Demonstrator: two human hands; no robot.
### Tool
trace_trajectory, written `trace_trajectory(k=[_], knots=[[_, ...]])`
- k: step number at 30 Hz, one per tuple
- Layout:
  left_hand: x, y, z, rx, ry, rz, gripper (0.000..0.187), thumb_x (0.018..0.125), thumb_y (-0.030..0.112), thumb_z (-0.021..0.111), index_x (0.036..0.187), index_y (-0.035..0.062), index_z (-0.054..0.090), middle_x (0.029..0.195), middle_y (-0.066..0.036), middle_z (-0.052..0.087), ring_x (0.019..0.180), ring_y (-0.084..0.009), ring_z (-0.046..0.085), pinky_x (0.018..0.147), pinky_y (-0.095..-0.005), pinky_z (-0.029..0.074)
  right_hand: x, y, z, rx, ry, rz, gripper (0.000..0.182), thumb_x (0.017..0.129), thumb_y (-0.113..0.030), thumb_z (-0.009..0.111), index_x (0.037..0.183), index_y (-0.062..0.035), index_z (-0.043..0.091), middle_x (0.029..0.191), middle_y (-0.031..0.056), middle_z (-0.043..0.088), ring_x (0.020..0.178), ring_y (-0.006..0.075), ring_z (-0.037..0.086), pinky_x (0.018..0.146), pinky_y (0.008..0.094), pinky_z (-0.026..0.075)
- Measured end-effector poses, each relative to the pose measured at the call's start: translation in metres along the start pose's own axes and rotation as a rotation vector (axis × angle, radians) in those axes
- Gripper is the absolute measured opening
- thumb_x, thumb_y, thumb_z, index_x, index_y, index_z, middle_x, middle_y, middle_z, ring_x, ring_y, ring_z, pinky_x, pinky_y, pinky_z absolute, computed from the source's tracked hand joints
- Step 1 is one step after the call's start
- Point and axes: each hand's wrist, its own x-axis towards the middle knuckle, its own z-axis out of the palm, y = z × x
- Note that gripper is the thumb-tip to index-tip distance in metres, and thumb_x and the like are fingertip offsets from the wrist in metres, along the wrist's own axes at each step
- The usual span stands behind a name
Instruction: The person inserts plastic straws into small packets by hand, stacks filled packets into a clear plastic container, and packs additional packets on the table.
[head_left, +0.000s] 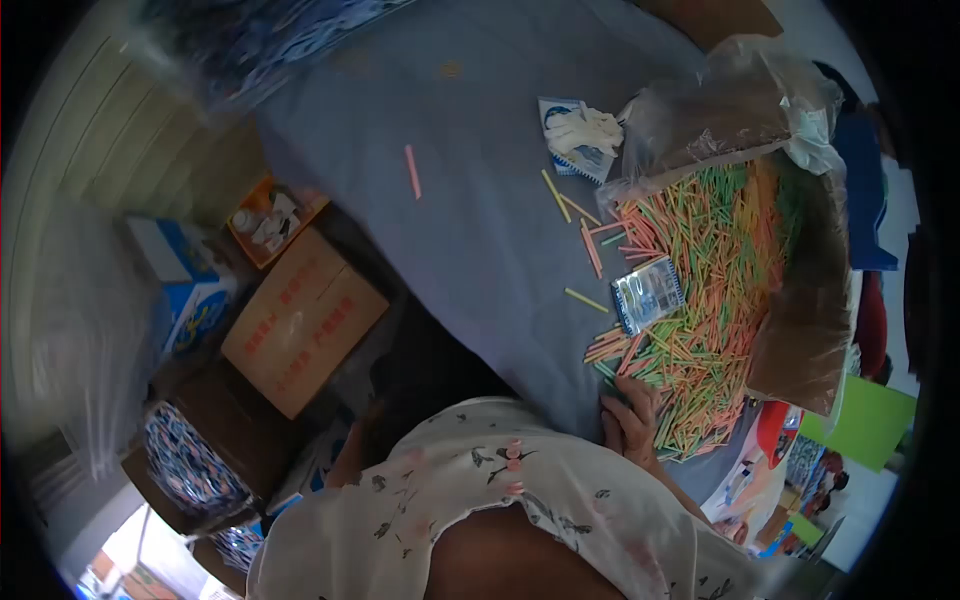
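Observation:
My right hand rests at the table's near edge, beside a large pile of thin pink, green, yellow and orange sticks. Its fingers are loosely bent and slightly apart, with nothing visible in them. A few sticks lie just beyond the fingertips. On the left, only my left forearm shows below the table edge; the hand is hidden in shadow. A small blue and clear packet lies on the pile's left side. Farther back, a crumpled white glove lies on blue and white packets.
The sticks spill from a plastic-lined cardboard box on the grey-covered table. One pink stick lies apart. A bag of blue packets stands at the far left. Below are a closed carton, an orange tray and an open box.

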Motion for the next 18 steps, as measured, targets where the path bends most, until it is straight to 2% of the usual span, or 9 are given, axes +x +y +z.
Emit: trace_trajectory(k=[2, 4, 7, 9, 10, 12, 15, 17, 18], knots=[[-0.026, 0.012, -0.010, 0.108, -0.023, -0.097, 0.068, 0.083, 0.048, 0.069, 0.134, 0.0042, 0.056, 0.125, -0.019, 0.063, 0.111, -0.0333, 0.061, 0.088, -0.0431, 0.050, -0.010, 0.005, 0.000, 0.011, -0.015, 0.055, 0.031, 0.072, -0.004, 0.070, 0.103, -0.0035, 0.067, 0.123, 0.0155, 0.058, 0.107, 0.0319, 0.056, 0.088, 0.0442, 0.038], [-0.078, 0.034, -0.034, 0.198, -0.042, -0.153, 0.067, 0.083, 0.047, 0.069, 0.133, 0.0042, 0.056, 0.125, -0.019, 0.063, 0.111, -0.0332, 0.061, 0.088, -0.0430, 0.050, -0.012, 0.015, 0.001, 0.029, -0.051, -0.045, 0.031, 0.071, -0.013, 0.070, 0.101, -0.0052, 0.068, 0.121, 0.0128, 0.060, 0.104, 0.0293, 0.058, 0.083, 0.0434, 0.037], [-0.121, 0.079, -0.043, 0.288, -0.069, -0.240, 0.066, 0.083, 0.046, 0.069, 0.133, 0.0042, 0.056, 0.124, -0.019, 0.063, 0.111, -0.0331, 0.062, 0.087, -0.0429, 0.050, -0.010, 0.014, 0.006, 0.071, -0.013, 0.029, 0.032, 0.070, -0.018, 0.067, 0.099, -0.0060, 0.069, 0.119, 0.0118, 0.062, 0.101, 0.0277, 0.059, 0.081, 0.0426, 0.036], [-0.127, 0.082, -0.052, 0.299, -0.026, -0.276, 0.065, 0.084, 0.046, 0.069, 0.132, 0.0042, 0.057, 0.124, -0.018, 0.064, 0.110, -0.0330, 0.062, 0.087, -0.0428, 0.050, -0.010, 0.014, -0.001, 0.044, -0.092, -0.042, 0.033, 0.069, -0.020, 0.068, 0.099, -0.0059, 0.069, 0.119, 0.0118, 0.062, 0.101, 0.0284, 0.059, 0.081, 0.0429, 0.036], [-0.127, 0.077, -0.048, 0.305, 0.018, -0.283, 0.065, 0.084, 0.046, 0.069, 0.132, 0.0042, 0.057, 0.124, -0.018, 0.064, 0.110, -0.0330, 0.062, 0.087, -0.0428, 0.050, -0.006, 0.009, -0.002, 0.044, -0.048, 0.016, 0.033, 0.069, -0.018, 0.069, 0.099, -0.0056, 0.068, 0.120, 0.0117, 0.061, 0.102, 0.0292, 0.058, 0.082, 0.0436, 0.036], [-0.099, 0.072, -0.048, 0.330, 0.093, -0.284, 0.064, 0.084, 0.045, 0.069, 0.132, 0.0042, 0.057, 0.123, -0.018, 0.064, 0.110, -0.0329, 0.062, 0.086, -0.0427, 0.050, -0.005, 0.004, 0.008, 0.063, -0.004, 0.058, 0.032, 0.069, -0.016, 0.069, 0.100, -0.0054, 0.066, 0.121, 0.0117, 0.060, 0.103, 0.0301, 0.058, 0.082, 0.0443, 0.036], [0.009, 0.106, -0.034, 0.394, 0.097, -0.276, 0.063, 0.084, 0.044, 0.069, 0.131, 0.0042, 0.057, 0.122, -0.018, 0.064, 0.109, -0.0327, 0.062, 0.086, -0.0426, 0.050, -0.005, -0.004, 0.007, -0.097, -0.047, -0.011, 0.033, 0.071, -0.008, 0.068, 0.103, -0.0048, 0.062, 0.124, 0.0130, 0.057, 0.106, 0.0324, 0.056, 0.084, 0.0459, 0.037], [0.075, 0.125, -0.012, 0.410, 0.081, -0.236, 0.062, 0.084, 0.044, 0.069, 0.131, 0.0042, 0.058, 0.122, -0.018, 0.064, 0.109, -0.0326, 0.062, 0.086, -0.0425, 0.050, 0.005, -0.013, 0.002, -0.094, -0.066, 0.039, 0.035, 0.072, 0.000, 0.064, 0.107, -0.0039, 0.058, 0.126, 0.0150, 0.055, 0.109, 0.0338, 0.054, 0.087, 0.0480, 0.037], [0.082, 0.124, -0.012, 0.397, 0.094, -0.216, 0.061, 0.085, 0.043, 0.069, 0.131, 0.0042, 0.058, 0.122, -0.018, 0.065, 0.109, -0.0326, 0.062, 0.086, -0.0425, 0.050, 0.002, -0.014, 0.003, -0.103, -0.070, 0.051, 0.032, 0.077, 0.000, 0.061, 0.109, -0.0027, 0.057, 0.126, 0.0161, 0.055, 0.110, 0.0349, 0.053, 0.090, 0.0488, 0.037]])
